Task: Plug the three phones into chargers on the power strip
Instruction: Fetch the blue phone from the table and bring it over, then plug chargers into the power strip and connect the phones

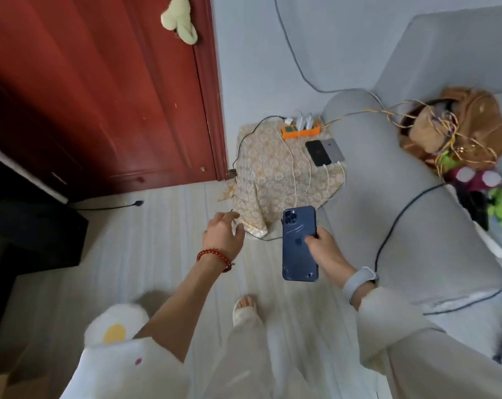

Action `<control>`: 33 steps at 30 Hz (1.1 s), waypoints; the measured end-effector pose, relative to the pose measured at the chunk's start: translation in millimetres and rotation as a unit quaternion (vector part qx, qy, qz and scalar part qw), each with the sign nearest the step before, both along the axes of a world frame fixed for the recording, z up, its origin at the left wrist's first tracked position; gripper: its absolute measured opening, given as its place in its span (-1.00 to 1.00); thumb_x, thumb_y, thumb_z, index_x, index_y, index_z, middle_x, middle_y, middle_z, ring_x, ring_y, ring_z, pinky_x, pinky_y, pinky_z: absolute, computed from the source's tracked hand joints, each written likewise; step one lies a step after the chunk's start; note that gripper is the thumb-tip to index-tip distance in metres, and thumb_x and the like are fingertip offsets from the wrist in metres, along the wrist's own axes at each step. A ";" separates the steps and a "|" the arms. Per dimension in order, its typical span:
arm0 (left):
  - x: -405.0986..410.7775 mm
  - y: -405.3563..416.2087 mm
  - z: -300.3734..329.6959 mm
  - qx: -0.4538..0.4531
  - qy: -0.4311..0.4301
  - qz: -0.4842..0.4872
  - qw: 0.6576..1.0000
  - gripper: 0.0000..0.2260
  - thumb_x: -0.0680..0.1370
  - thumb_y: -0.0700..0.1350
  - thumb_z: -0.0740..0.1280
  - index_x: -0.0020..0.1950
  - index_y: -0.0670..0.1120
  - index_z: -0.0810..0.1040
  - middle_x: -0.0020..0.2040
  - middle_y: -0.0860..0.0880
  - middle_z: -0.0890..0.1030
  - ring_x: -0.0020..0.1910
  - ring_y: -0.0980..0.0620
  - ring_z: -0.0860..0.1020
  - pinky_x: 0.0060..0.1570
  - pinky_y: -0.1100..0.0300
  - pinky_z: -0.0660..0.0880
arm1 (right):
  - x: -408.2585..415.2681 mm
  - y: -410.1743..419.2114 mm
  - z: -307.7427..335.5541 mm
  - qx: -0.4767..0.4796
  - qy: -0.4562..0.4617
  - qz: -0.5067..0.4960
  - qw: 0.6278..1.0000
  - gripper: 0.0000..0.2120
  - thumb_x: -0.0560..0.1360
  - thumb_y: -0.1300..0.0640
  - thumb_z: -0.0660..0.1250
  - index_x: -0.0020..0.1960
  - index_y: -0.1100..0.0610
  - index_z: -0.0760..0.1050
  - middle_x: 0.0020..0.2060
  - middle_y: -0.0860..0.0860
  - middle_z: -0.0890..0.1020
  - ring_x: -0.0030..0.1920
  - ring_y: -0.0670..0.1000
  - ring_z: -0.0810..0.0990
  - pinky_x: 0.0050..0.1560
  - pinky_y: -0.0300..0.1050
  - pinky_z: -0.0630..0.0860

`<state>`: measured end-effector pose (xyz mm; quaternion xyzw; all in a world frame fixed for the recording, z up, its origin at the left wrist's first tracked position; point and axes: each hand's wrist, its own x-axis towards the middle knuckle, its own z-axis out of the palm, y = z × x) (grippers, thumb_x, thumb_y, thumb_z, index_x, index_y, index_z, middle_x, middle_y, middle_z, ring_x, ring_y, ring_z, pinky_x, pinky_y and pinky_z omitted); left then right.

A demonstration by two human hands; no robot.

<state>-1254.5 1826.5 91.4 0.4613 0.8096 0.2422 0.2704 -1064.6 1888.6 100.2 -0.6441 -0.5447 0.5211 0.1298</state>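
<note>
My right hand (323,249) grips a blue phone (299,243), back side up, in the air near the front edge of a stool draped in floral cloth (273,174). Fingers spread and holding nothing, my left hand (224,233) hovers near the cloth's front left corner. An orange power strip (301,131) with white chargers plugged in sits at the stool's back. A black phone (317,153) and a grey phone (334,150) lie side by side in front of it, each with a white cable at its near end. Other white cables (294,180) trail over the cloth.
A red wooden door (100,90) stands to the left. A grey sofa (402,197) on the right holds a brown bag (457,125) and plush toys (500,203). A dark cable (394,226) crosses the sofa seat. Black furniture (28,226) is at the far left.
</note>
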 end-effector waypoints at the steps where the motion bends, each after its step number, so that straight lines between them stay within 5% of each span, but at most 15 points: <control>1: -9.3 28.5 1.2 -0.005 0.000 -0.002 1.000 -0.69 0.54 -0.09 0.19 0.25 -0.13 0.45 0.26 -0.16 0.46 0.23 -0.13 0.44 0.25 -0.09 0.39 | -9.2 27.0 -0.6 -0.001 -0.003 0.007 1.000 -0.86 0.54 0.23 0.07 -0.01 0.24 0.38 -0.19 0.13 0.49 -0.26 0.06 0.42 -0.29 -0.11 0.27; 5: -36.3 127.5 3.8 -0.017 0.000 -0.022 1.000 -0.69 0.54 -0.10 0.18 0.26 -0.13 0.44 0.26 -0.15 0.47 0.26 -0.12 0.42 0.26 -0.09 0.38 | -33.7 119.4 -0.5 -0.014 0.014 0.006 1.000 -0.76 0.55 0.26 0.06 0.14 0.29 0.39 -0.03 0.22 0.52 -0.11 0.12 0.46 -0.16 -0.07 0.34; 11: -52.5 242.7 -18.0 -0.046 -0.037 0.002 0.998 -0.69 0.54 -0.10 0.19 0.26 -0.13 0.44 0.26 -0.15 0.46 0.23 -0.12 0.45 0.25 -0.06 0.40 | -49.4 246.8 -22.1 0.005 0.003 0.010 1.000 -0.91 0.53 0.26 0.11 -0.03 0.18 0.38 -0.16 0.08 0.51 -0.11 0.13 0.47 -0.13 -0.05 0.38; 15: -60.3 312.5 -43.2 -0.058 -0.054 0.061 0.995 -0.70 0.54 -0.13 0.20 0.25 -0.15 0.45 0.27 -0.16 0.46 0.23 -0.12 0.45 0.25 -0.01 0.40 | -57.2 330.0 -52.8 -0.011 -0.018 0.014 1.000 -0.89 0.53 0.22 0.16 0.05 0.16 0.35 -0.06 0.10 0.53 -0.01 0.16 0.52 0.02 0.09 0.48; 18: -63.1 362.6 -70.4 -0.077 -0.066 0.115 0.988 -0.71 0.54 -0.16 0.20 0.25 -0.18 0.45 0.26 -0.17 0.47 0.22 -0.12 0.46 0.25 0.05 0.40 | -61.6 391.4 -87.3 -0.038 -0.028 0.039 0.998 -0.88 0.54 0.26 0.13 0.06 0.15 0.33 -0.13 0.08 0.51 -0.16 0.08 0.51 -0.16 -0.05 0.48; 21: -60.6 405.5 -112.5 -0.111 -0.083 0.140 0.980 -0.71 0.54 -0.15 0.19 0.25 -0.17 0.44 0.26 -0.18 0.47 0.20 -0.12 0.48 0.22 0.05 0.40 | -73.1 439.8 -130.4 -0.064 -0.057 0.078 0.993 -0.91 0.53 0.29 0.11 -0.03 0.14 0.33 -0.33 0.02 0.42 -0.39 -0.01 0.36 -0.41 -0.15 0.27; 27: -73.7 458.4 -189.1 -0.141 -0.099 0.166 0.971 -0.70 0.54 -0.16 0.20 0.26 -0.16 0.44 0.26 -0.18 0.47 0.17 -0.12 0.49 0.20 0.05 0.42 | -113.4 490.3 -218.0 -0.129 -0.049 0.121 0.983 -0.90 0.53 0.32 0.04 -0.06 0.15 0.26 -0.38 0.04 0.29 -0.43 0.01 0.21 -0.40 -0.16 0.15; 33: -115.1 502.0 -254.2 -0.153 -0.054 0.132 0.978 -0.59 0.54 -0.16 0.18 0.39 -0.15 0.25 0.39 -0.21 0.29 0.31 -0.18 0.37 0.32 -0.06 0.34 | -142.8 514.7 -285.6 -0.138 -0.057 0.150 0.977 -0.94 0.53 0.30 0.09 -0.10 0.25 0.32 -0.38 0.06 0.33 -0.41 0.01 0.27 -0.43 -0.17 0.20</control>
